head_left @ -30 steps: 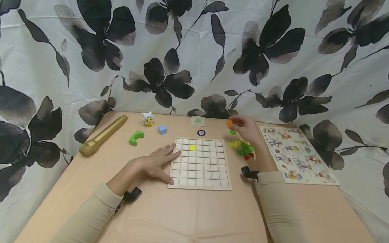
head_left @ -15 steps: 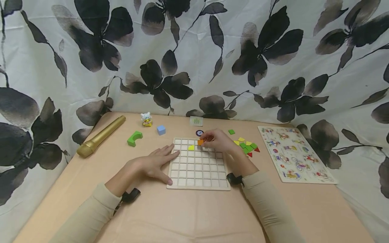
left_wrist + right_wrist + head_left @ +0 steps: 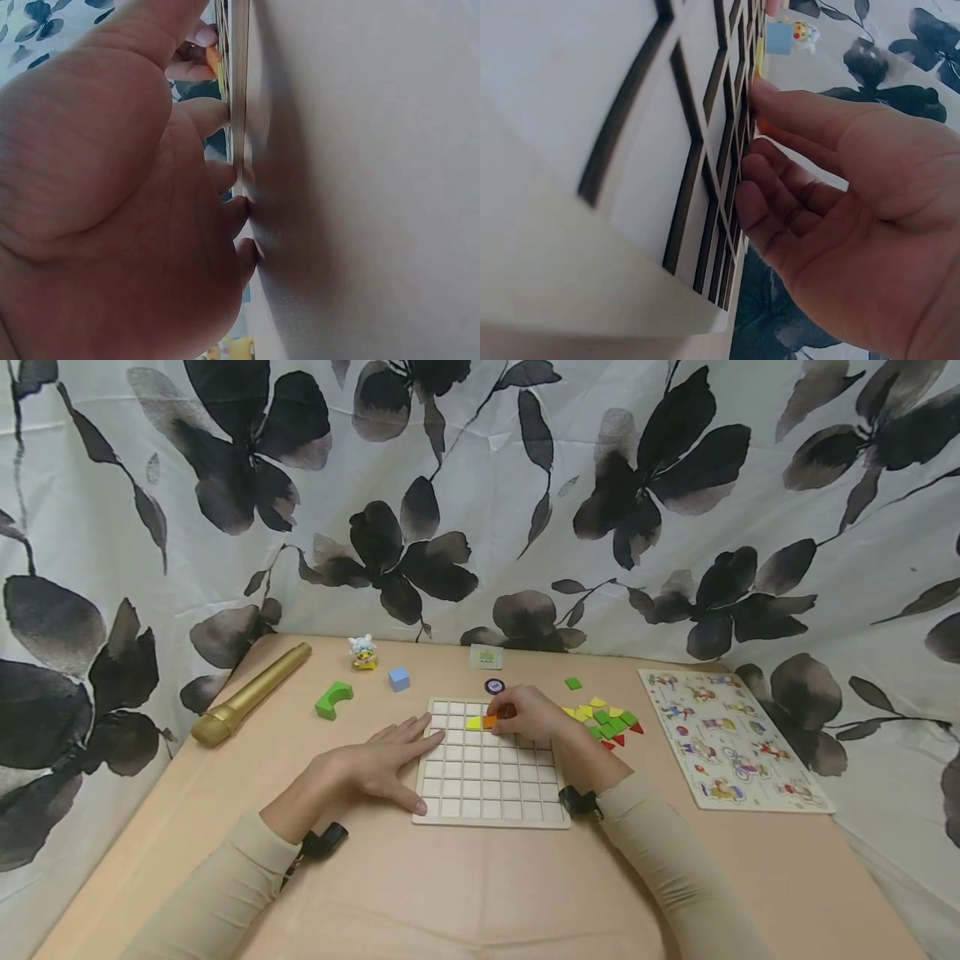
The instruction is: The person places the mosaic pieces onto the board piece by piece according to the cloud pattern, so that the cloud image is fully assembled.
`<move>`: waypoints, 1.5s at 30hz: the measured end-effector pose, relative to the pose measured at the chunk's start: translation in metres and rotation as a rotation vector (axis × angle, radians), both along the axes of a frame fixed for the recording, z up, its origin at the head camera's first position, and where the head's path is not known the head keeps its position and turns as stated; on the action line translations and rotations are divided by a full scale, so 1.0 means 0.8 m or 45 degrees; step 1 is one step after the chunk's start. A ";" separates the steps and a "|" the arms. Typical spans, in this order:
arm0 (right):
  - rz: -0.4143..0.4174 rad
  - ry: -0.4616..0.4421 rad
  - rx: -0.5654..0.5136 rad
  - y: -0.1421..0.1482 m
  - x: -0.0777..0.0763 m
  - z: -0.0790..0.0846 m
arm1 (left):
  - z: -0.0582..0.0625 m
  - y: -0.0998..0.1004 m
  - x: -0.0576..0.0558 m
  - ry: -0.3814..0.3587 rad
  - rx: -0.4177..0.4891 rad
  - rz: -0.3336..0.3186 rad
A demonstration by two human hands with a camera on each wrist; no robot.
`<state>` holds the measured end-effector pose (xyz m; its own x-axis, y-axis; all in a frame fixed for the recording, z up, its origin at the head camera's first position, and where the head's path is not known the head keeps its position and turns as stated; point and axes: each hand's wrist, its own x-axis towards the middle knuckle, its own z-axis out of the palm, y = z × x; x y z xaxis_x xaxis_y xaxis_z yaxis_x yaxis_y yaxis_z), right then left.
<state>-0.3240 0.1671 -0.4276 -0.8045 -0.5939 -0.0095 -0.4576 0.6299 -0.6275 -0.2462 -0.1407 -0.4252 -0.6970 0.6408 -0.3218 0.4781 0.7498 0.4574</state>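
A pale grid board (image 3: 491,814) lies on the table, with a yellow tile (image 3: 473,722) in its second row. Right beside that tile, my right hand (image 3: 528,714) pinches an orange tile (image 3: 488,722) between thumb and finger, low at the grid. In the right wrist view the orange tile (image 3: 760,124) is mostly hidden by the thumb, and the other fingers curl close over the board. My left hand (image 3: 375,766) is spread out, its thumb and forefinger resting on the board's left edge and the other fingers by the table.
Several yellow, green and red tiles (image 3: 607,718) lie right of the board, near a picture board (image 3: 738,739). Behind are a round token (image 3: 494,686) and a small card (image 3: 486,657). Leftward sit a blue cube (image 3: 399,678), green arch (image 3: 333,700), figurine (image 3: 363,652) and gold microphone (image 3: 251,693).
My right hand has carried the orange tile from beyond the loose tiles leftward to the board, then lowered it beside the yellow tile. The left hand has stayed in place.
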 end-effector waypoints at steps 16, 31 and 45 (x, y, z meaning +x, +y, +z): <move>-0.308 0.134 -0.126 0.056 0.002 0.033 | 0.000 0.000 0.002 0.009 0.021 -0.009; -0.594 0.025 0.069 0.191 -0.015 0.012 | 0.004 0.001 0.004 -0.006 0.026 -0.001; -0.602 -0.027 0.008 0.200 -0.020 -0.007 | 0.004 0.001 0.003 -0.002 0.035 0.002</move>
